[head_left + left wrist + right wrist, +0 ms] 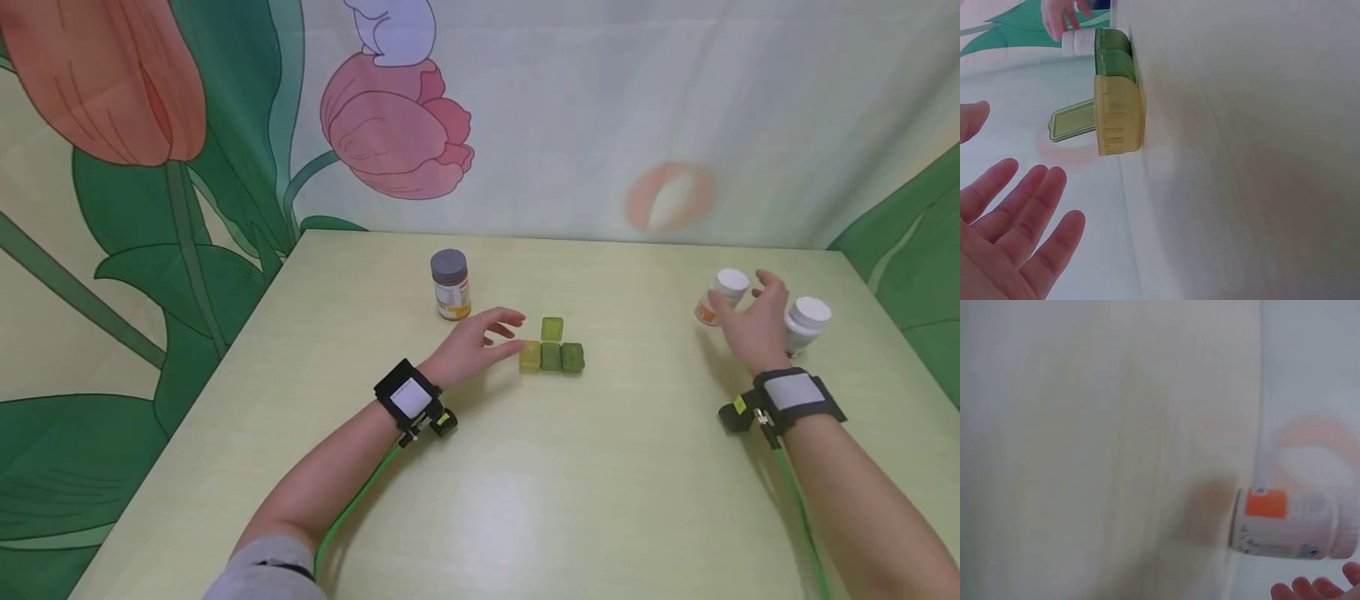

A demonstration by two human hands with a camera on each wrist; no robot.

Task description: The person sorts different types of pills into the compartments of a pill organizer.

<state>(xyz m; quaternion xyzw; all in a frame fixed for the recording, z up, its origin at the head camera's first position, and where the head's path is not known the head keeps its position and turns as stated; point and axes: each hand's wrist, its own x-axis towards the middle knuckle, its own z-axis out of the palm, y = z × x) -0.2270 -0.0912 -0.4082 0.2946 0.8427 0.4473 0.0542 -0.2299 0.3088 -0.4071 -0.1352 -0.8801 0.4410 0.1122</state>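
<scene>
A small pill box [551, 357] has a yellow compartment and two green ones in a row. A green lid [1074, 120] stands raised from it. My left hand [476, 343] is just left of the box, its fingers apart and holding nothing, thumb tip near the yellow compartment. My right hand [756, 327] reaches around the right side of a white pill bottle [720, 297] with an orange label. Its thumb overlaps the bottle in the head view, while in the right wrist view the fingertips [1304, 587] show beside the cap end with a gap.
A second white bottle [807, 323] stands right of my right hand, partly hidden by it. A brown bottle with a dark grey lid [450, 283] stands behind my left hand. A printed curtain [570, 125] hangs along the table's [480, 483] back edge.
</scene>
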